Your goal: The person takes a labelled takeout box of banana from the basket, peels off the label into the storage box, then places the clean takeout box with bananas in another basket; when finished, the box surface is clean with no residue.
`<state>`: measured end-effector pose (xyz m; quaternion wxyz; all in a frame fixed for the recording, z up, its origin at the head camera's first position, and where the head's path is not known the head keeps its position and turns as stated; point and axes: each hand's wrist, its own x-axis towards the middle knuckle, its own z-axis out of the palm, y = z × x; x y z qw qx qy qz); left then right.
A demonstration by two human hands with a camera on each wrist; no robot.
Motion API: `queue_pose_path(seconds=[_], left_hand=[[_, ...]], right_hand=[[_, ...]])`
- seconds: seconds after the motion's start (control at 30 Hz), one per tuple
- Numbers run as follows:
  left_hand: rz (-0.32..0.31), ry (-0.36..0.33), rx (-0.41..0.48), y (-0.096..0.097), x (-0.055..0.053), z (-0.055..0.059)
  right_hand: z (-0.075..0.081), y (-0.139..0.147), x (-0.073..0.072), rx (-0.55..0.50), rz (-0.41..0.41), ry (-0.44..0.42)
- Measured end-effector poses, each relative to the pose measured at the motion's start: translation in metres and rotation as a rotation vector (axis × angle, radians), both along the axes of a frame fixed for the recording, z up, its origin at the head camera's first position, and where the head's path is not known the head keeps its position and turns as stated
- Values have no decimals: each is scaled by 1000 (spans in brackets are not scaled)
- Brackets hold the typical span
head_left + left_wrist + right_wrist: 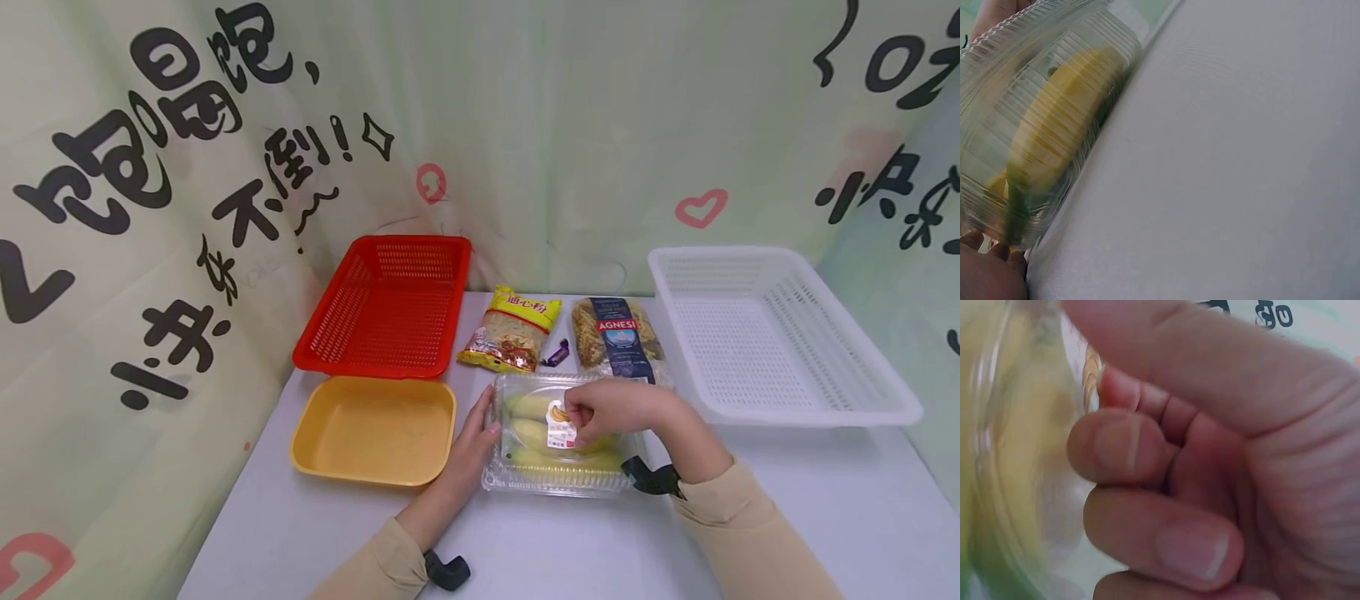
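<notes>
A clear plastic box (517,479) with a ribbed rim lies on the table. Inside it are yellow bananas (1063,119), green at one end, and its lid carries a white label (558,435) with a banana picture. My left hand (467,454) rests along the box's left side, fingers extended against the wall; in the left wrist view its fingertips show at the box's corner. Above the lid, my right hand (618,408) has its fingers curled and pinches the label's edge between thumb and forefinger. The thumb (1122,331) partly hides the label in the right wrist view.
A yellow tray (375,479) stands left of the left hand, with a red basket (382,367) behind it. Behind the box lie a yellow pasta bag (513,329), a small purple-wrapped sweet (557,353) and an Agnesi pasta bag (618,333). A white basket (817,412) stands at right.
</notes>
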<state>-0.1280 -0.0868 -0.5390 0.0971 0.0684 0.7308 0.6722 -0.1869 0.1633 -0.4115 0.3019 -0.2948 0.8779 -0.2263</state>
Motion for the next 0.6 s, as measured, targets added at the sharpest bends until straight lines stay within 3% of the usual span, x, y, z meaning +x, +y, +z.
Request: queue_pose_path(seconds=[0.27,0.6], left_hand=[[0,-11,-13,0,0,0],[2,0,-34,-1,0,1]], right_hand=[[-5,-3,2,29,35,22],[-12,-2,-1,-44,129,46]])
